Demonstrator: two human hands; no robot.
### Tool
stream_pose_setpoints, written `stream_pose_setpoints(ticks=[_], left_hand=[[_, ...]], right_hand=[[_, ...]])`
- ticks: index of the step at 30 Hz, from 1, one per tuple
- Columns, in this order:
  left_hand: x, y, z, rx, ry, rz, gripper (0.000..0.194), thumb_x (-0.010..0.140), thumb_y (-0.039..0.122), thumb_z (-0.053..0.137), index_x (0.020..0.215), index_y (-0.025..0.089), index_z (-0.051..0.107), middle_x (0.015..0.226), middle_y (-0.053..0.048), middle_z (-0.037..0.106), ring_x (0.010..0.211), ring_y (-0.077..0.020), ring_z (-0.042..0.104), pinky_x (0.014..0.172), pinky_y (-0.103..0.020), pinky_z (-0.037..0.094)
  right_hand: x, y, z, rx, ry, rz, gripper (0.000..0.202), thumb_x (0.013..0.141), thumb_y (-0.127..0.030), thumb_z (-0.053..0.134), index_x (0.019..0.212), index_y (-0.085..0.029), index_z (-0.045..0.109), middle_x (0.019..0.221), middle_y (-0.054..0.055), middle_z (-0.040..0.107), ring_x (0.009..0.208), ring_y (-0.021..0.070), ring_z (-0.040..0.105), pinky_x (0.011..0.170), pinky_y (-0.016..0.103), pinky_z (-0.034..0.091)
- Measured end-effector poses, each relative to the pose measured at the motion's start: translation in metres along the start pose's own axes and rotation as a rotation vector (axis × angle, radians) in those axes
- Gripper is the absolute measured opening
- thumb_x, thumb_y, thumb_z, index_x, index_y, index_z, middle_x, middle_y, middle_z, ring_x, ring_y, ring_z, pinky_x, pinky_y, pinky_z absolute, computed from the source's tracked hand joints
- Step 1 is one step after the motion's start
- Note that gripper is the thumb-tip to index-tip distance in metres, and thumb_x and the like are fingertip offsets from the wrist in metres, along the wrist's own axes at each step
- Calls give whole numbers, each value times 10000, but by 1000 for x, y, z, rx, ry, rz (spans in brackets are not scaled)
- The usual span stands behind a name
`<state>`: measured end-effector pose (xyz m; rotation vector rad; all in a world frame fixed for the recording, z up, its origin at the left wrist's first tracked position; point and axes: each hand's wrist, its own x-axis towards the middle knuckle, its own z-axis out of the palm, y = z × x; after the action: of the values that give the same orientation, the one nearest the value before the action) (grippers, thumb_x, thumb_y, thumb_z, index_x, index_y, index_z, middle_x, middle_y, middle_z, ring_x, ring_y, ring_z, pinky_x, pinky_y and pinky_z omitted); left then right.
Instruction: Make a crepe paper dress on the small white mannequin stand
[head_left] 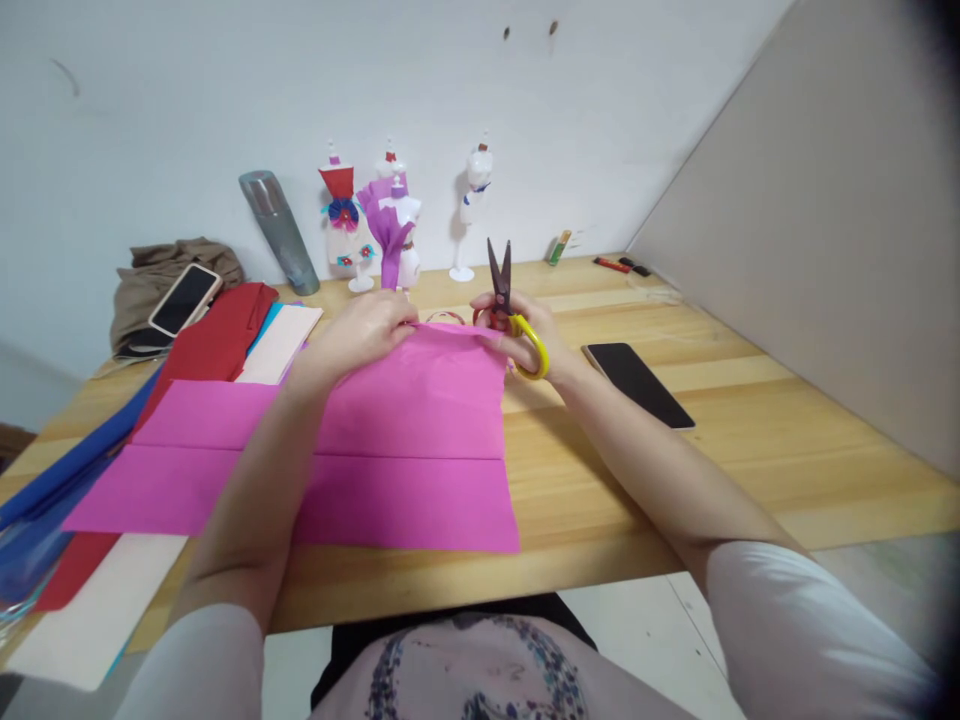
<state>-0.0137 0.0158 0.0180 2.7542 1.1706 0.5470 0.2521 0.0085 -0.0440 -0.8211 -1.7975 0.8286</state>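
A large pink sheet (409, 420) with a crease across it lies over the table, its far edge lifted. My left hand (371, 328) is closed on that far edge, near its middle. At the sheet's far right corner, my right hand (521, 335) pinches the edge between thumb and finger. Scissors (502, 290) with dark blades and a yellow handle loop also rest in my right hand, the blades parted and pointing up, away from the sheet. Part of a reddish ring shape shows just behind the sheet's edge.
Small mannequins (339, 215) in coloured scraps stand by the wall, beside a grey bottle (281, 235). At left are folded red (217, 335), blue and white sheets, a phone (186, 300) and brown cloth. A black phone (640, 385) lies right; a glue stick (559, 248) is behind.
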Motion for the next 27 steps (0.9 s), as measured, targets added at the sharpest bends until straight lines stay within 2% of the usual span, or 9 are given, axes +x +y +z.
stream_pose_setpoints(ticks=[3, 8, 11, 13, 15, 18, 20, 24, 27], left_hand=[[-1, -4, -4, 124, 32, 16, 246, 947, 239, 496, 930, 169, 731, 953, -88, 728, 975, -242, 655, 931, -365, 486], [-3, -4, -9, 205, 134, -49, 273, 967, 271, 493, 965, 157, 741, 976, -62, 751, 972, -224, 671, 911, -327, 491], [-6, 1, -13, 255, 150, -111, 293, 991, 291, 485, 1019, 157, 745, 1030, -55, 765, 985, -208, 659, 899, -311, 488], [-7, 5, -16, 275, 135, -142, 300, 1002, 298, 487, 1051, 152, 744, 1045, -57, 766, 980, -201, 652, 891, -308, 485], [-8, 6, -18, 289, 119, -163, 307, 1006, 304, 487, 1060, 151, 748, 1048, -67, 765, 985, -210, 658, 885, -316, 486], [-7, 4, -17, 302, 114, -184, 303, 998, 324, 504, 1040, 168, 760, 1046, -80, 766, 1011, -239, 675, 874, -332, 491], [-6, 2, -15, 294, 126, -178, 295, 993, 331, 509, 1039, 183, 760, 1057, -74, 766, 1039, -243, 674, 887, -332, 488], [-4, 0, -12, 274, 137, -141, 291, 995, 320, 501, 1042, 177, 750, 1061, -57, 764, 1066, -222, 661, 926, -316, 468], [-5, 3, -12, 279, 117, -117, 296, 998, 319, 504, 1027, 160, 752, 1053, -66, 762, 1044, -214, 658, 900, -313, 467]], right_hand=[[3, 1, -4, -101, -37, 4, 304, 760, -327, 766, 1042, -255, 679, 883, 22, 622, 778, 180, 593, 744, 356, 515], [4, -1, -10, -159, -55, 113, 281, 757, -352, 760, 995, -241, 660, 761, -14, 579, 626, 139, 527, 593, 300, 473], [5, -8, -23, -130, -95, 188, 321, 754, -399, 796, 986, -240, 642, 727, -20, 562, 621, 141, 545, 580, 289, 482], [4, -17, -39, -136, -149, 236, 392, 795, -472, 763, 1094, -246, 650, 770, -2, 608, 637, 152, 573, 586, 295, 495], [3, -28, -60, -214, -281, 251, 475, 816, -544, 733, 1170, -235, 667, 878, 44, 674, 758, 193, 634, 646, 316, 526], [-1, -44, -94, -325, -567, 235, 619, 797, -643, 720, 1248, -222, 679, 1079, 106, 721, 1001, 267, 664, 816, 368, 552], [-3, -51, -112, -371, -632, 280, 661, 809, -649, 714, 1322, -237, 651, 1174, 117, 715, 1019, 270, 665, 843, 378, 549], [-1, -56, -122, -469, -603, 289, 541, 831, -608, 721, 1221, -234, 687, 1203, 135, 696, 1038, 280, 662, 857, 403, 548], [6, -50, -100, -396, -411, 269, 500, 761, -576, 796, 1106, -238, 668, 1162, 122, 690, 1021, 289, 673, 828, 424, 569]])
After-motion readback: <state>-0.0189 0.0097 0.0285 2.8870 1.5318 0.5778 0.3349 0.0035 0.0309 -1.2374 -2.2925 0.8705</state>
